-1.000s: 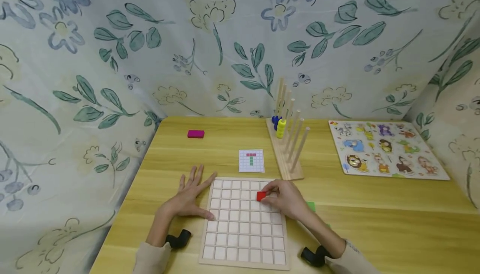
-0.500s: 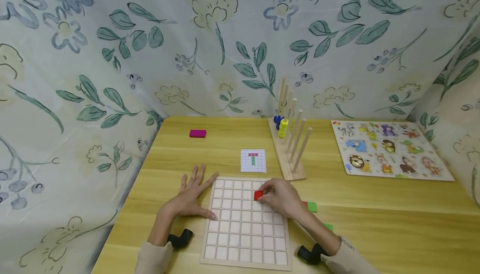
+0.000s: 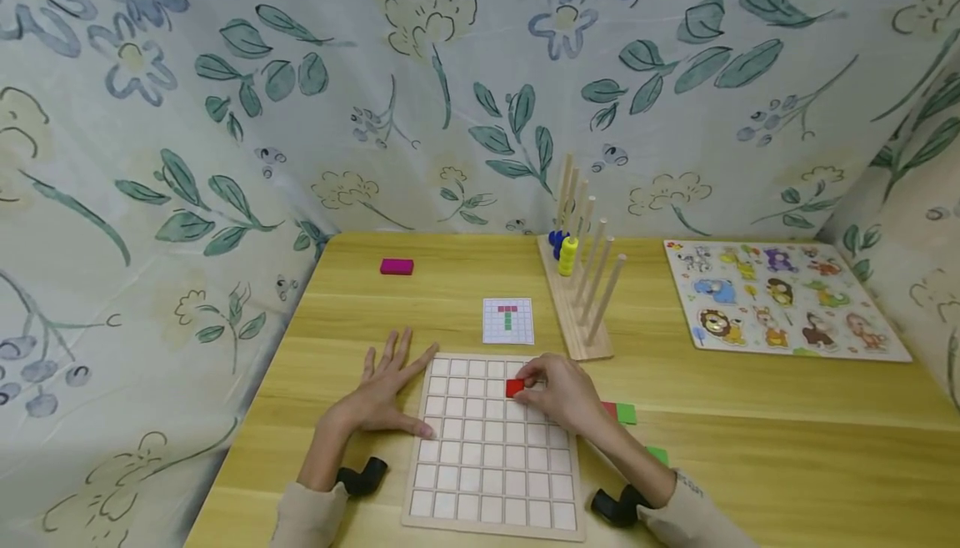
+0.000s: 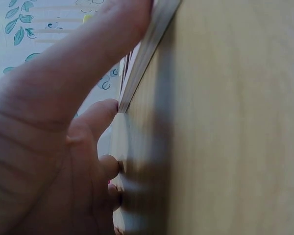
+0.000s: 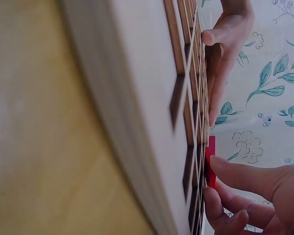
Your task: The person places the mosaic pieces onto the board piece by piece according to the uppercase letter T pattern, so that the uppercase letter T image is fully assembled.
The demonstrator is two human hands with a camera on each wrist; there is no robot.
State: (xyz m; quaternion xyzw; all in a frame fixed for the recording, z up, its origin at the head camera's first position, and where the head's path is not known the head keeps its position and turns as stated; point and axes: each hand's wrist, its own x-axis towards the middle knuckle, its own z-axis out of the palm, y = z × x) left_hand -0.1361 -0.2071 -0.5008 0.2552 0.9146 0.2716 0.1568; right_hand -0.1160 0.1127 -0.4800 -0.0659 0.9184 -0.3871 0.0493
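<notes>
A wooden grid board (image 3: 471, 453) with rows of pale square cells lies on the table. My right hand (image 3: 566, 394) pinches a small red square tile (image 3: 514, 388) by its right side, at the board's second row from the far edge, right of the middle. In the right wrist view, the thumb and a finger hold the red tile (image 5: 209, 169) at the grid surface; whether it sits fully in a cell cannot be told. My left hand (image 3: 381, 392) is spread at the board's left side, its thumb on the frame and the index fingertip at the far left corner.
Behind the board lies a printed grid card (image 3: 507, 321) with a red and green T shape. A wooden peg stand (image 3: 573, 306) carries blue and yellow beads. An animal puzzle (image 3: 787, 302), a magenta block (image 3: 397, 267) and green tiles (image 3: 626, 414) lie around.
My right hand has slid the red tile a little left over the board. More of the tiles beside the right forearm shows. The left hand stays in place.
</notes>
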